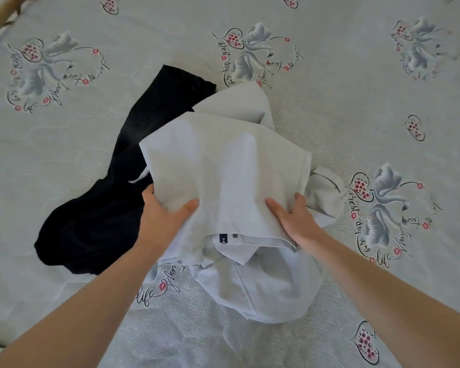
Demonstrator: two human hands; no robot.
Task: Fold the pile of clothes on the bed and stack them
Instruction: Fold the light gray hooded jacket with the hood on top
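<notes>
Pale-blue cotton collared shirt (223,166) pinched near collar by left hand (162,212) and right hand (294,217), raised over swan-printed bed (356,107) beside black garment (133,166), likely to spread flat for folding.

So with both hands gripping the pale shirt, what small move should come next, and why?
Probably lift the pale light-blue collared shirt clear and spread it flat: left hand and right hand pinch it bunched, overlapping the crumpled black garment.

Both hands (165,216) (295,219) clutch white shirt (223,168); black garment (112,203) beside.
</notes>
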